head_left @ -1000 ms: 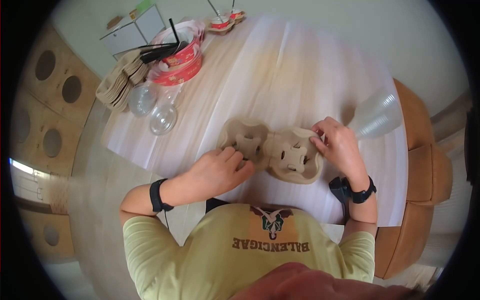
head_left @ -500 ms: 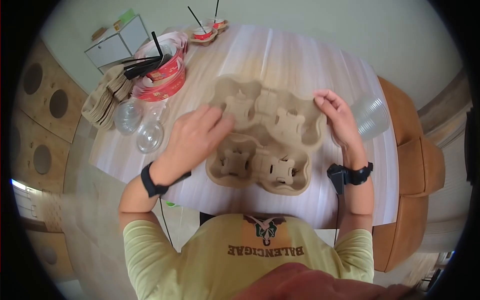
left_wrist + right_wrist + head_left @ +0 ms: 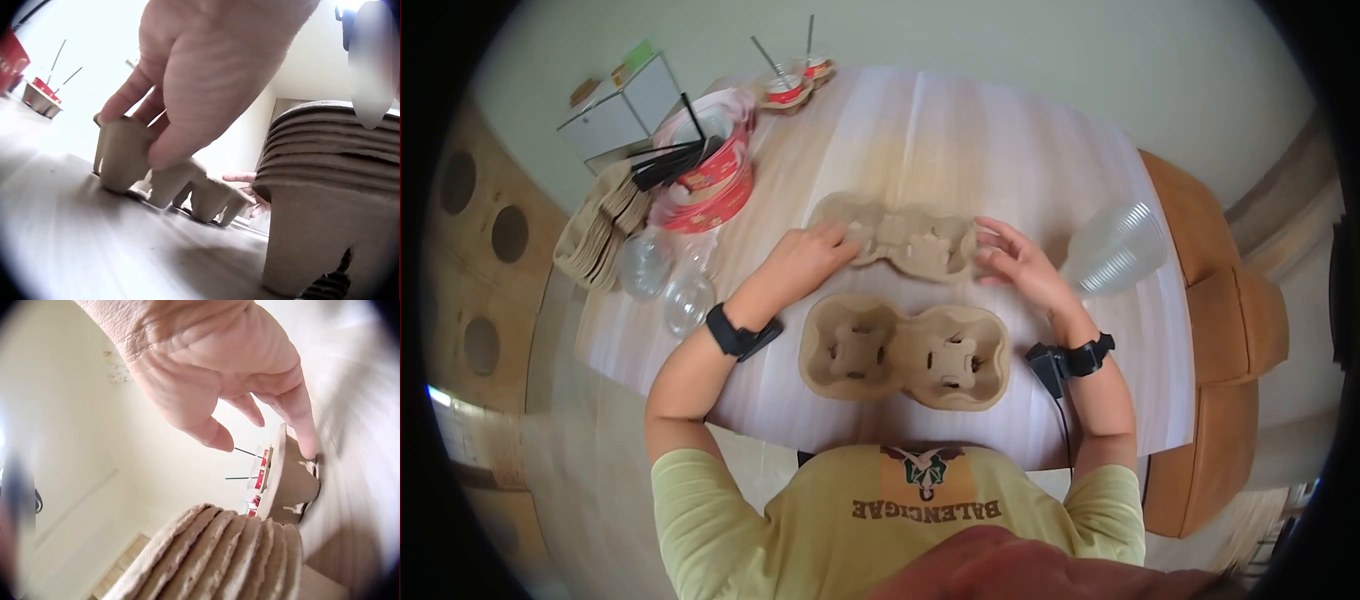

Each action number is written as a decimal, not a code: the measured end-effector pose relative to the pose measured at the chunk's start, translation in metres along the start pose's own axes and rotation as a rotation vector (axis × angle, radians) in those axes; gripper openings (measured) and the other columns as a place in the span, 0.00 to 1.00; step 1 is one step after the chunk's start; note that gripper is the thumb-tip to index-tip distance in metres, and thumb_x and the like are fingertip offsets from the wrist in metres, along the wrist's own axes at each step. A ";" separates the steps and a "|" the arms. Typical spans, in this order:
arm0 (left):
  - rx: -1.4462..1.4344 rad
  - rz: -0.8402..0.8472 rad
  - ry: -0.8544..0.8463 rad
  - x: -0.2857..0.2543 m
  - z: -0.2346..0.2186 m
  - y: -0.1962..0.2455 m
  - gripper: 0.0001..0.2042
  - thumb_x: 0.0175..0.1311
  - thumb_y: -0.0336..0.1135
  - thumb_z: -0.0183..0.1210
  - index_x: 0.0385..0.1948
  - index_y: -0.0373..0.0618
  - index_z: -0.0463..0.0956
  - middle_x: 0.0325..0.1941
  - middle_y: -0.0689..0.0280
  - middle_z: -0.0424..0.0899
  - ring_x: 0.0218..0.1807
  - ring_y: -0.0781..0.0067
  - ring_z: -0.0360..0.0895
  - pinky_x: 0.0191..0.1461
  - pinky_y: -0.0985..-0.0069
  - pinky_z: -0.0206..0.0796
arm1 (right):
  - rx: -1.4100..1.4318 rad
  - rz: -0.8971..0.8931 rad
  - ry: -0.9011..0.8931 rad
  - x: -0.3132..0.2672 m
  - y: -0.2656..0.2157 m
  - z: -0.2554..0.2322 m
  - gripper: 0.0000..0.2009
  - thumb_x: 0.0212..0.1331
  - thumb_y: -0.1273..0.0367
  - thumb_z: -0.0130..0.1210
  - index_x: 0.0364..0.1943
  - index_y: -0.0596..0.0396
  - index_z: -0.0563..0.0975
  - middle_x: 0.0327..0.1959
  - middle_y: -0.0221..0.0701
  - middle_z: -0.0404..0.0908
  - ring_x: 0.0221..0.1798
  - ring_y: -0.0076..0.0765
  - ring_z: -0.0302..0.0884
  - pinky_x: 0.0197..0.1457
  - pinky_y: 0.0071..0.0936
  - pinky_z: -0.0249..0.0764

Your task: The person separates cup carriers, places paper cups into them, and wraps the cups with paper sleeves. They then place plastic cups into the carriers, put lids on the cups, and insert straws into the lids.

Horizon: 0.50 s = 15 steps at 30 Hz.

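A single moulded pulp cup carrier [image 3: 925, 252] lies on the table beyond a nested stack of the same carriers [image 3: 905, 350]. My left hand [image 3: 805, 262] pinches its left end, fingers over the rim and thumb on the near side, as the left wrist view shows. At its right end is my right hand [image 3: 1022, 265], fingers spread and thumb clear of the carrier. One right fingertip reaches the carrier's edge [image 3: 281, 472] in the right wrist view. Several layers show in the stack [image 3: 331, 150] close to the left wrist camera.
Nested clear plastic cups [image 3: 1118, 250] lie at the right. At the far left are more carriers [image 3: 600, 235], clear domed lids [image 3: 688, 303] and red paper buckets [image 3: 718, 190] with black straws [image 3: 675, 165]. Drinks with straws [image 3: 783, 92] stand at the back. An orange chair [image 3: 1235, 320] borders the right edge.
One carrier has come off the stack and moved away from the body, onto the table behind it. The right hand has loosened from its end; the left still holds on.
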<state>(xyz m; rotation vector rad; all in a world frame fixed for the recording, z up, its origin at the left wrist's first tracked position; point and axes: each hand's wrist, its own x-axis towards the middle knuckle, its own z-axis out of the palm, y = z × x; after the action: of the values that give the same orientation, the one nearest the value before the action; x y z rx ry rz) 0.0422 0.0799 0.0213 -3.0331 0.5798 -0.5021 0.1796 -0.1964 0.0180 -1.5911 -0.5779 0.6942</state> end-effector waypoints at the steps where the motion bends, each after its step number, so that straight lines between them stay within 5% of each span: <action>1: 0.000 0.000 -0.033 0.000 0.001 0.002 0.08 0.48 0.29 0.52 0.32 0.46 0.70 0.28 0.63 0.69 0.35 0.62 0.72 0.33 0.68 0.68 | -0.188 -0.049 0.056 -0.008 -0.003 0.001 0.20 0.56 0.69 0.51 0.55 0.52 0.67 0.52 0.37 0.70 0.41 0.31 0.74 0.44 0.26 0.75; 2: -0.009 0.032 -0.021 0.001 -0.002 0.005 0.08 0.48 0.29 0.52 0.32 0.46 0.70 0.28 0.63 0.69 0.35 0.62 0.72 0.33 0.68 0.68 | -0.194 -0.047 0.092 -0.019 -0.011 0.001 0.20 0.56 0.69 0.51 0.55 0.52 0.67 0.52 0.37 0.70 0.41 0.31 0.74 0.44 0.26 0.75; 5: -0.156 -0.032 -0.055 0.000 -0.018 0.012 0.11 0.47 0.32 0.57 0.34 0.46 0.71 0.31 0.62 0.70 0.37 0.60 0.72 0.37 0.67 0.67 | -0.791 -0.575 0.331 -0.062 -0.053 0.009 0.09 0.49 0.73 0.55 0.36 0.56 0.76 0.37 0.35 0.77 0.35 0.42 0.74 0.37 0.29 0.72; 6: -0.210 -0.069 0.015 -0.002 -0.020 0.012 0.14 0.46 0.33 0.59 0.36 0.45 0.71 0.33 0.62 0.71 0.38 0.58 0.72 0.37 0.67 0.66 | -0.803 -0.567 0.349 -0.075 -0.066 0.004 0.09 0.49 0.73 0.55 0.36 0.56 0.76 0.37 0.35 0.77 0.35 0.42 0.74 0.37 0.29 0.72; 8: -0.277 -0.098 0.089 -0.003 -0.026 0.012 0.16 0.45 0.33 0.61 0.38 0.45 0.71 0.34 0.61 0.72 0.38 0.57 0.71 0.38 0.67 0.66 | -1.131 -0.847 0.604 -0.099 -0.085 -0.013 0.09 0.46 0.73 0.57 0.34 0.56 0.76 0.33 0.34 0.78 0.33 0.43 0.73 0.35 0.30 0.70; 11: -0.406 -0.154 0.235 -0.005 -0.037 0.015 0.16 0.46 0.30 0.61 0.39 0.42 0.72 0.32 0.59 0.74 0.34 0.56 0.72 0.36 0.68 0.65 | -1.352 -0.697 0.860 -0.109 -0.105 -0.026 0.08 0.43 0.74 0.59 0.31 0.57 0.77 0.28 0.34 0.77 0.30 0.43 0.72 0.34 0.30 0.69; 15: -0.389 -0.207 0.195 -0.015 -0.037 0.012 0.14 0.47 0.30 0.60 0.37 0.41 0.73 0.30 0.59 0.74 0.32 0.57 0.73 0.35 0.68 0.65 | -1.391 -0.547 0.698 -0.105 -0.090 -0.057 0.05 0.44 0.73 0.59 0.27 0.57 0.78 0.25 0.34 0.76 0.29 0.42 0.71 0.33 0.32 0.68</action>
<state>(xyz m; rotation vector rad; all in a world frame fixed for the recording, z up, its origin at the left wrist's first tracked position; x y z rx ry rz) 0.0126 0.0756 0.0510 -3.4631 0.4104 -0.7844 0.1501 -0.2989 0.1229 -2.5393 -0.9667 -0.9068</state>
